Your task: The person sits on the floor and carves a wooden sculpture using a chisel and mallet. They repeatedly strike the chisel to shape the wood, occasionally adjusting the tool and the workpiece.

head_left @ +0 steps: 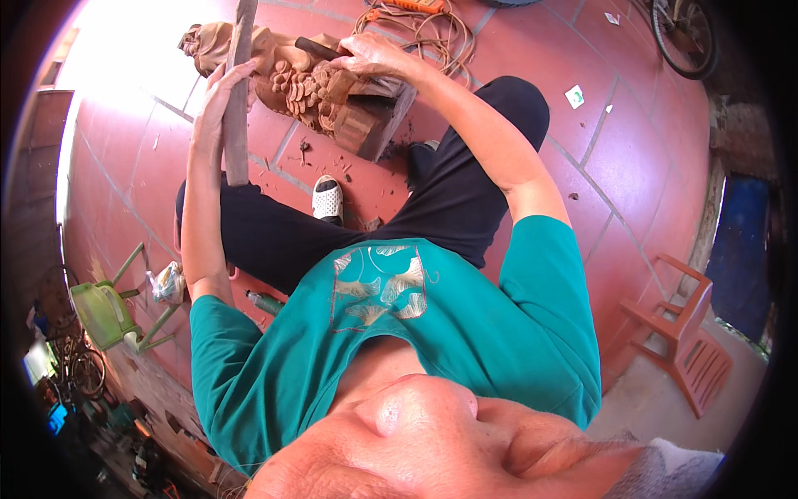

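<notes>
A brown wood carving (pixel 303 87), with a draped upper part and clusters of rounded shapes, lies aslant on the floor in front of me. My left hand (pixel 218 104) is closed around a long, flat wooden bar (pixel 238 100), which stands between me and the left part of the carving. Over the carving's right half, the fingers of my right hand (pixel 370 56) are closed on the end of a short dark rod (pixel 314 47). The rod lies against the carved surface, and its far side under my fingers is hidden.
Wood chips (pixel 305 150) are scattered on the red tiled floor (pixel 615 158). An orange cable (pixel 449 41) lies coiled beyond the carving. A green chair (pixel 100 314) stands at left, a reddish plastic chair (pixel 686 341) at right, and a bicycle wheel (pixel 686 37) at far right.
</notes>
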Available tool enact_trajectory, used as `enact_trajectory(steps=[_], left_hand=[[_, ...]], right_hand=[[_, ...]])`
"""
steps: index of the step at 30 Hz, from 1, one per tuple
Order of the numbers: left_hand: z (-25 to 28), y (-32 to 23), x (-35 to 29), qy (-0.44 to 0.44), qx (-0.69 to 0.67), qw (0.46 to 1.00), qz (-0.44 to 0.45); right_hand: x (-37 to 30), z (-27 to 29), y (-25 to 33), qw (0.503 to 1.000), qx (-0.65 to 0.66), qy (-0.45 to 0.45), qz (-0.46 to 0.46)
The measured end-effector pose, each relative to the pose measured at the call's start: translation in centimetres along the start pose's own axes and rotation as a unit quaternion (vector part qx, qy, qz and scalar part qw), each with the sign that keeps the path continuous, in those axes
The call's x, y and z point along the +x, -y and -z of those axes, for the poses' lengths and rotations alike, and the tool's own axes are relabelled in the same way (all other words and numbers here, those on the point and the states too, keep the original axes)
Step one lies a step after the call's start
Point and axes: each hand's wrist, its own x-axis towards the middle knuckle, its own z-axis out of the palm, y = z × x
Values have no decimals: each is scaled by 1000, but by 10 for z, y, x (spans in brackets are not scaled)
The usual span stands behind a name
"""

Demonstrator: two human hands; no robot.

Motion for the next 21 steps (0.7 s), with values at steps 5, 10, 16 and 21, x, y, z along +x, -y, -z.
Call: enact_trajectory(steps=[5,10,16,21], left_hand=[[-32,2,-19,133,88,987,12],[-6,-3,-6,59,-7,998,-15],[5,0,-2,-10,50,999,-9],[-10,-3,-19,112,9,993,26]], right_hand=[[3,-9,-14,999,-19,-29,23],[9,-1,-9,999,12,39,-15],[4,5,3,999,47,-7,22],[10,-6,-19,997,-6,-31,66]])
